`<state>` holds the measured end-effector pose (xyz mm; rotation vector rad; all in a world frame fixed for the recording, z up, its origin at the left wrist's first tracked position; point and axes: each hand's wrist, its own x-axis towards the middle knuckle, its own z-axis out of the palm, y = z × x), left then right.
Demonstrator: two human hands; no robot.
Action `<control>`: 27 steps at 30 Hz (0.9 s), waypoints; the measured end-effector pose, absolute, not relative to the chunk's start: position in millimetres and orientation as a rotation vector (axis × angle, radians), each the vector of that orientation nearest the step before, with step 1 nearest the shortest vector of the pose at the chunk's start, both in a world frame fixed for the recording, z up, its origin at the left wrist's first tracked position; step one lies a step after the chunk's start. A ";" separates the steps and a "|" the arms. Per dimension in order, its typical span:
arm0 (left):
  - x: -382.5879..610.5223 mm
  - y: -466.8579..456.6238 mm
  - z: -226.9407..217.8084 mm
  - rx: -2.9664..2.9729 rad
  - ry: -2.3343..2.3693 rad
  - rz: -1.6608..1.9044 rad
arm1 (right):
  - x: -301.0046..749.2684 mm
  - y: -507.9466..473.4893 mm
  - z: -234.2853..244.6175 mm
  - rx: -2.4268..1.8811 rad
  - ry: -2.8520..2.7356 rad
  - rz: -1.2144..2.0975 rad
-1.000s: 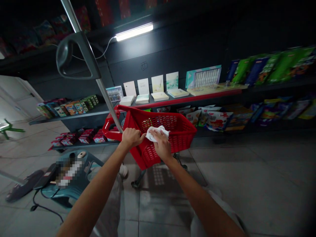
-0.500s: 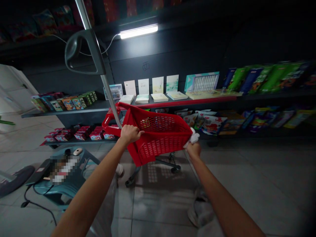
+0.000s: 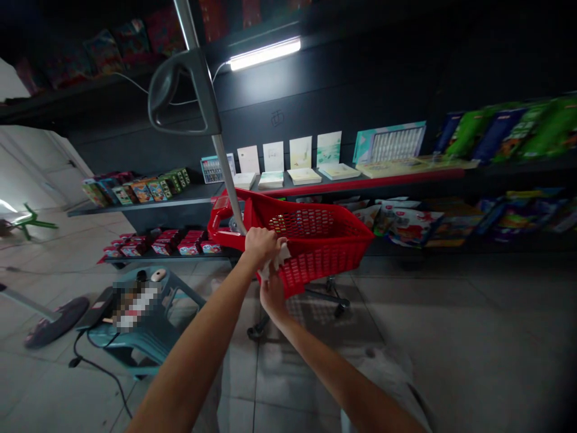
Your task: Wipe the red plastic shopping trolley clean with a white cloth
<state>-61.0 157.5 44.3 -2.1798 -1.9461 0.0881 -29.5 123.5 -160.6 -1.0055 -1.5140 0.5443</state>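
A red plastic shopping trolley basket (image 3: 311, 240) with perforated walls stands on a wheeled frame in front of me. My left hand (image 3: 261, 248) grips its near rim, close to the grey metal pole (image 3: 228, 168) that rises from the trolley to a curved grey handle (image 3: 183, 93). Just below, my right hand (image 3: 273, 294) presses a crumpled white cloth (image 3: 276, 263) against the basket's near corner. The cloth is partly hidden behind my left hand's fingers, and the two hands nearly touch.
Dark shelves (image 3: 148, 201) behind the trolley carry boxes, cards and packets. A teal plastic stool (image 3: 175, 313) stands at the left with a pixelated object on it, and a black cable (image 3: 101, 370) trails over the tiled floor (image 3: 451, 349). A round dark base (image 3: 58, 322) lies further left.
My right hand has come back along the basket's rim from the far corner to the near corner, carrying the cloth. It now sits just below my left hand, which stays on the rim.
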 end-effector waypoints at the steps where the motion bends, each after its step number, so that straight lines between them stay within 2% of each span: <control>1: -59.8 157.6 43.9 -2.184 -1.960 0.096 | -32.6 122.3 -158.5 -0.947 -1.596 0.490; 10: -67.9 157.6 39.0 -2.156 -1.939 0.000 | 20.2 134.9 -173.5 -0.837 -2.137 0.196; 15: -83.3 153.9 37.8 -2.160 -1.871 -0.041 | 66.8 137.9 -165.2 -0.752 -2.393 0.013; 23: -95.9 155.4 41.1 -2.150 -1.830 -0.015 | 157.5 149.9 -161.6 -1.170 -2.191 -0.208; 27: -95.5 156.7 41.6 -2.153 -1.853 -0.036 | 201.7 162.1 -163.9 -1.519 -1.814 -0.037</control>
